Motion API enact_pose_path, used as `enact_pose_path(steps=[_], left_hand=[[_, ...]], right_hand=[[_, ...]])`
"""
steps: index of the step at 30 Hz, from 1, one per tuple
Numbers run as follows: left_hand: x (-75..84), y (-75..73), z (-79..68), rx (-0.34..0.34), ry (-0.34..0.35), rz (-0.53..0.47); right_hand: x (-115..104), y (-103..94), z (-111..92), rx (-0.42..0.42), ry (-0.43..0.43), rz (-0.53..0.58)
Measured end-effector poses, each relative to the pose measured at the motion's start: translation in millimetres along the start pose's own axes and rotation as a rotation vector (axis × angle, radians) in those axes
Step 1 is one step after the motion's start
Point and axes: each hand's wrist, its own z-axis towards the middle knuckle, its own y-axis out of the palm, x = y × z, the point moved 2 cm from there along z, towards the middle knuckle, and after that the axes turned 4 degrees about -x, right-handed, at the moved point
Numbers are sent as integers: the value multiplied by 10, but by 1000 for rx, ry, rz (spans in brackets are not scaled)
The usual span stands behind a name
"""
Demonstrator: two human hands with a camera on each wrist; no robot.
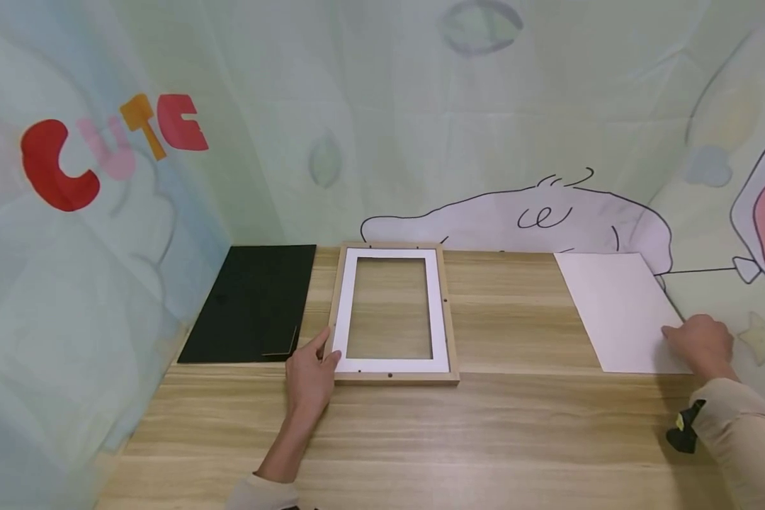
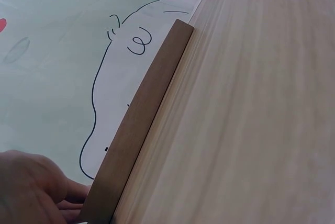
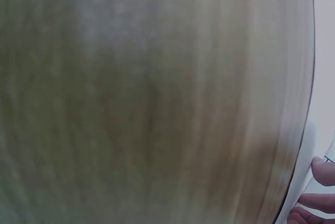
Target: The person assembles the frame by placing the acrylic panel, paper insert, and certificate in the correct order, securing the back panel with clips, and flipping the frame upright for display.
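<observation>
The biggest thing I have in view is a pale green and blue fabric backdrop (image 1: 382,127), softly creased, printed with cartoon outlines and chunky letters that spell CUTE. Below it I see a wooden table (image 1: 459,439) with long, streaky light-brown grain. Along its far side sits a rectangular picture frame (image 1: 398,379) of pale wood, square-cornered and narrow-barred, with small dark spots dotted around it; it lies flat, between a black panel and a white sheet. The black panel (image 1: 248,304) is flat and smooth on the left, with a thin light line bent at a right angle near its lower right corner. The white sheet (image 1: 621,312) lies well apart on the right, plain and matte. Inside the frame I make out a white mat (image 1: 389,365), a crisp border around a rectangular window where wood grain shows (whether anything clear covers it, I cannot tell from here).

My two hands are far apart. The left hand (image 1: 310,375) grips the frame's left side near the lower corner, thumb on top and fingers along the outer wood. The right hand (image 1: 701,343) has its fingers bent at the white sheet's right edge, pinching it near the lower corner. Smallest is a black device (image 1: 682,431) beside the right cuff.
</observation>
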Motion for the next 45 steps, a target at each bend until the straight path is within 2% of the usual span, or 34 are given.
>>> enact_pose_path(steps=[3, 10, 17, 24, 30, 34, 39, 42, 45], left_hand=[[-4, 6, 4, 2, -1, 2], [-12, 22, 2, 3, -2, 5], [-9, 22, 0, 12, 4, 10], [1, 22, -1, 1, -2, 22], [14, 22, 0, -3, -1, 25], [20, 24, -3, -3, 0, 21], [24, 23, -10, -3, 2, 18], [24, 18, -10, -3, 1, 21], [21, 10, -8, -1, -3, 23]], right_hand=[[-4, 1, -8, -6, 28, 8], [-35, -42, -19, -6, 29, -69], [-27, -38, -5, -36, 64, -76], [-9, -17, 6, -65, 129, -56], [8, 1, 2, -75, 190, 10], [16, 5, -18, -25, 196, 86], [121, -1, -14, 49, 123, 223], [242, 8, 32, 18, 116, 392], [349, 40, 98, -77, 197, 605]])
